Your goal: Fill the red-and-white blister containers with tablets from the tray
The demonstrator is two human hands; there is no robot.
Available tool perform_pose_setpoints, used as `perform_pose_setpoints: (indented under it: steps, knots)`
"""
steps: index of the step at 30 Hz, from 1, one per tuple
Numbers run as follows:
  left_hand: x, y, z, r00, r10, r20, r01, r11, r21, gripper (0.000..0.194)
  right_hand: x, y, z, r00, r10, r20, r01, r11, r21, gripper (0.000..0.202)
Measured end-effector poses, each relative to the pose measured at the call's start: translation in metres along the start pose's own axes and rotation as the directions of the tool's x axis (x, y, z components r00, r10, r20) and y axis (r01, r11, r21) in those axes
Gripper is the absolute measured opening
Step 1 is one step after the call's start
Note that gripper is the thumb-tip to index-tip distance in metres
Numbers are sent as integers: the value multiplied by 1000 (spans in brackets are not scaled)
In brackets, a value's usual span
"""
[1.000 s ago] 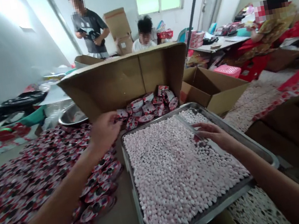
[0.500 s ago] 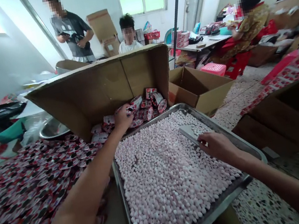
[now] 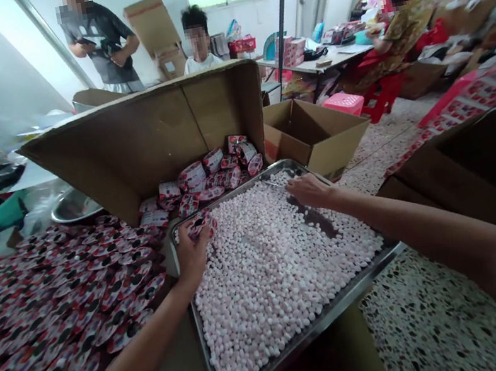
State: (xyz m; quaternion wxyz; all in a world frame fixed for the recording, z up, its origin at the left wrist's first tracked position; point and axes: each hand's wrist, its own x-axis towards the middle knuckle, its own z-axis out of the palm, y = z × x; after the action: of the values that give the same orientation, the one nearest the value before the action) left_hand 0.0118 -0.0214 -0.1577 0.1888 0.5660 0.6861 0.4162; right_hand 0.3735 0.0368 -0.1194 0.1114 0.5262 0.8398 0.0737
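My left hand (image 3: 193, 250) is closed around a small red-and-white printed packet (image 3: 198, 225), over the tray's left far corner. My right hand (image 3: 309, 190) grips a thin flat scraper (image 3: 275, 186), seen nearly edge-on among the candies near the tray's far edge. Small pale pink and white tablet-like candies (image 3: 265, 285) cover most of the metal tray (image 3: 297, 329). A bare dark strip of tray shows just below my right hand. Beyond the tray, similar packets (image 3: 205, 177) lie heaped in a tipped cardboard box (image 3: 163, 139).
Many packets with dark openings (image 3: 78, 286) stand in rows at the left. A metal bowl (image 3: 74, 206) sits behind them. Open cardboard boxes (image 3: 315, 129) are at the right. Two people are beyond the tipped box; another person (image 3: 411, 22) sits at a table.
My left hand has come back from the heap to the tray with a packet. My right hand and the scraper have moved toward the tray's far edge, leaving a bare strip.
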Motion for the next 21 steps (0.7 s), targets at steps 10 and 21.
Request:
perform_pose_setpoints:
  steps: [10,21]
  knots:
    - [-36,58,104,991,-96,-97,60,946,-318,50,-24,-68,1,993,109,42,-115,858,501,18]
    - [-25,35,27,996,7,88,19,955,-297,38,-47,-83,-10,979,157,127,-178,380,908,19]
